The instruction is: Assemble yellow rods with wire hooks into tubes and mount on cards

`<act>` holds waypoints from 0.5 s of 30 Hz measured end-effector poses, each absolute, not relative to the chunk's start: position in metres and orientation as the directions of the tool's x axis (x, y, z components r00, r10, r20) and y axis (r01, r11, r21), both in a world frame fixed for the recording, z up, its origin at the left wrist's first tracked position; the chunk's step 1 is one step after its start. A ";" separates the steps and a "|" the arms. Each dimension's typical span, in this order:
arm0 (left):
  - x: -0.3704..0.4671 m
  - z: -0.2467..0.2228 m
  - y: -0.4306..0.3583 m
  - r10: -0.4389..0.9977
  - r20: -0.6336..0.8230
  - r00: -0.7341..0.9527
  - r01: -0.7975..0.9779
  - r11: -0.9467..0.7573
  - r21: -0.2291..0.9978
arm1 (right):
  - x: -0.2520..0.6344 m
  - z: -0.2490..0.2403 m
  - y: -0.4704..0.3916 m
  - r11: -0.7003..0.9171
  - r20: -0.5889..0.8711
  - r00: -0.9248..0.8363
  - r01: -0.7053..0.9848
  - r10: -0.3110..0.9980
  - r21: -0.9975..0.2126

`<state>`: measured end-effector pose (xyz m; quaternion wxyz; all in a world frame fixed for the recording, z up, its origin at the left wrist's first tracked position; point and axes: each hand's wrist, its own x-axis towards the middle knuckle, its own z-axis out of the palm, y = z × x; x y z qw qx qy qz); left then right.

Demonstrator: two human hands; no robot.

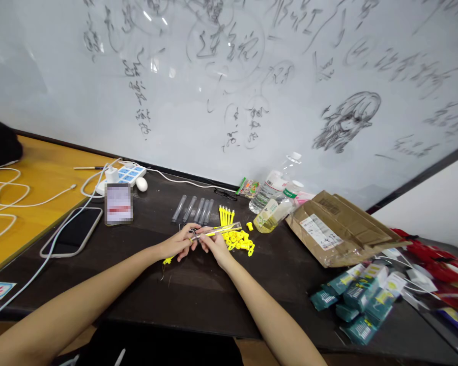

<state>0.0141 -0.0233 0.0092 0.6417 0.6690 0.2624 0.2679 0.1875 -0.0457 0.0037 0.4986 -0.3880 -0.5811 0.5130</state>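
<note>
Both hands meet over the dark table. My right hand (pixel 217 249) is closed round a clear plastic tube (pixel 233 227) that points up to the right, with a thin yellow strip inside. My left hand (pixel 180 243) pinches a thin yellow stick at the tube's near end; a small yellow piece (pixel 168 261) hangs out below the fingers. Whether the stick and the strip are one part is hidden by the fingers. Just beyond lie several clear tubes (pixel 198 211), several yellow rods (pixel 226 215) and a pile of small yellow caps (pixel 239 240); one cap (pixel 250 225) sits apart.
To the left are a phone (pixel 73 233), a blurred card (pixel 118 204), a power strip (pixel 127 174) and white cables. Bottles (pixel 272 211), a snack packet (pixel 248 187), an opened cardboard box (pixel 328 229) and green boxes (pixel 366 295) stand or lie at right. Behind rises a whiteboard (pixel 175 127).
</note>
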 end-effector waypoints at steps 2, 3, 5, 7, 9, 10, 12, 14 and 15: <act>0.014 0.009 -0.024 0.695 0.017 0.719 0.029 -0.054 0.998 | 0.189 0.006 -0.045 0.159 0.176 -0.188 -0.103 0.966 -0.982; 0.013 0.009 -0.024 0.699 0.011 0.715 0.044 -0.062 0.997 | 0.190 0.007 -0.045 0.153 0.173 -0.179 -0.119 0.968 -0.981; 0.013 0.010 -0.025 0.720 0.010 0.694 0.086 -0.097 0.992 | 0.193 0.008 -0.044 0.148 0.171 -0.153 -0.150 0.973 -0.978; 0.013 0.011 -0.026 0.751 0.041 0.659 0.128 -0.166 0.978 | 0.194 0.008 -0.043 0.151 0.173 -0.131 -0.163 0.976 -0.975; 0.012 0.011 -0.025 0.764 0.100 0.637 0.138 -0.240 0.961 | 0.194 0.007 -0.043 0.162 0.181 -0.131 -0.143 0.975 -0.976; 0.012 0.011 -0.025 0.763 0.122 0.635 0.126 -0.258 0.958 | 0.194 0.005 -0.043 0.167 0.184 -0.142 -0.123 0.973 -0.978; 0.012 0.012 -0.025 0.752 0.135 0.646 0.088 -0.249 0.964 | 0.192 0.002 -0.043 0.172 0.183 -0.179 -0.074 0.967 -0.982; 0.011 0.014 -0.026 0.739 0.117 0.664 0.059 -0.207 0.977 | 0.190 0.000 -0.045 0.179 0.180 -0.222 -0.024 0.958 -0.984; 0.011 0.015 -0.027 0.732 0.105 0.673 0.048 -0.185 0.981 | 0.189 0.000 -0.046 0.182 0.177 -0.244 -0.001 0.954 -0.983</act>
